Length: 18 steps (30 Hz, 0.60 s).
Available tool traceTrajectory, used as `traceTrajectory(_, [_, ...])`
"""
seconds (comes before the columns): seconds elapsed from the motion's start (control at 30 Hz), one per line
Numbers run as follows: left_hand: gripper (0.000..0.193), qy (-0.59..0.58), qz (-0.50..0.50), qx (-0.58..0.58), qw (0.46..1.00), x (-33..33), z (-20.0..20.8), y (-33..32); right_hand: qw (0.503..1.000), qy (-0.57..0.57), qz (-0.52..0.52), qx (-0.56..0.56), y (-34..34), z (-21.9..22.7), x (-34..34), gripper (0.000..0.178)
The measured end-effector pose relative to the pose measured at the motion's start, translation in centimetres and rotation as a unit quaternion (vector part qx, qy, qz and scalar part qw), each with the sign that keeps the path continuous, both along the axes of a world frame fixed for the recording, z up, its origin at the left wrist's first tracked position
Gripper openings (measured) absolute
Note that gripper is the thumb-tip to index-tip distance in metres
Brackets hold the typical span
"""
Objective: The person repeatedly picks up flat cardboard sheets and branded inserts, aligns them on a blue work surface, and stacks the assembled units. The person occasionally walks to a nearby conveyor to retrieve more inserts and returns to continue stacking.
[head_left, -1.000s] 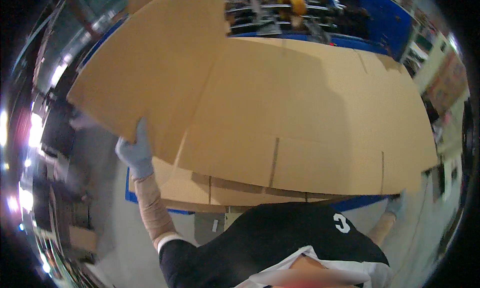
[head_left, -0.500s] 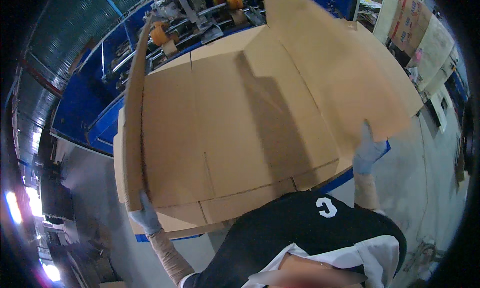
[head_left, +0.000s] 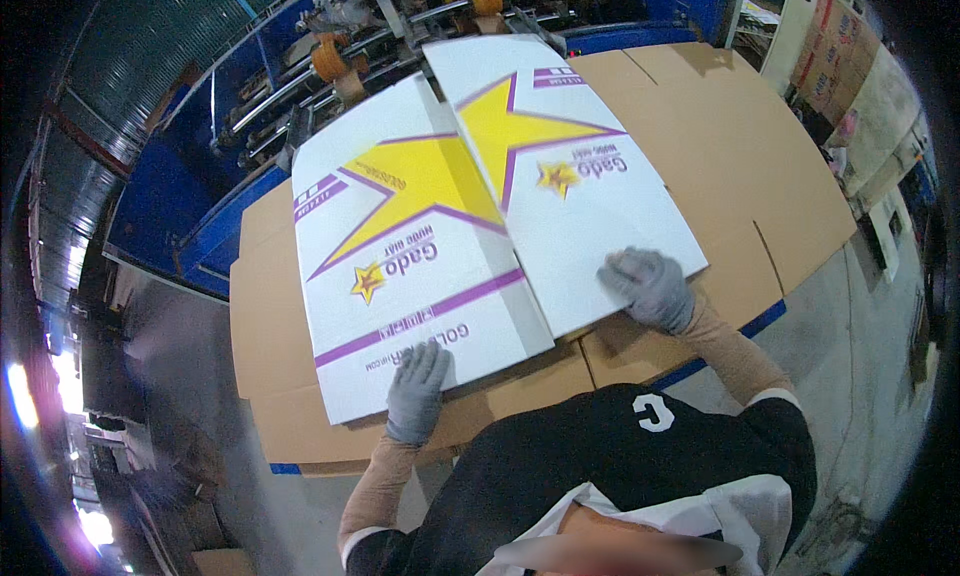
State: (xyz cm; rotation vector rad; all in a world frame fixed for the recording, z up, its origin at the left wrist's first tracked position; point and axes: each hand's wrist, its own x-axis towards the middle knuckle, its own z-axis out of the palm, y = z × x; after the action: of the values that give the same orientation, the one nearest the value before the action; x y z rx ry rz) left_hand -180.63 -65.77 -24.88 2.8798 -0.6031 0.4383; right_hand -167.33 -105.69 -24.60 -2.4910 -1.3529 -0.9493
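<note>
A cardboard box blank (head_left: 545,276) lies in front of me, its two side panels folded inward so their white outer faces show, printed with yellow stars and purple bands. The panels' inner edges come together near the middle, the right one slightly overlapping or raised at the seam. My gloved left hand (head_left: 418,391) lies flat on the near edge of the left panel, fingers extended. On the right panel, near its front edge, my gloved right hand (head_left: 650,286) presses down with fingers slightly bent, holding nothing.
Brown cardboard sheets (head_left: 720,146) spread beneath the folded blank on a blue-edged support (head_left: 765,319). Beyond it stands a blue machine with metal shafts and orange rollers (head_left: 330,58). A pale cabinet (head_left: 800,36) with a brown cardboard piece (head_left: 830,51) is at the far right.
Both side panels, upright in my hands before, have been folded inward and down over the brown inside. My left hand moved right, my right hand moved left; both now rest on the white faces.
</note>
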Motion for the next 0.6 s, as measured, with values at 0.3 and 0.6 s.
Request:
traceTrajectory(0.3, [0.052,0.011,-0.001,0.029,1.0,0.9,-0.6,1.2,0.996,0.055,0.013,-0.073,0.5,0.1,0.4,0.042])
traceTrajectory(0.6, [0.043,-0.024,-0.008,0.032,0.999,2.1,-1.6,3.0,0.997,0.054,0.031,-0.047,1.2,-1.1,1.5,0.039])
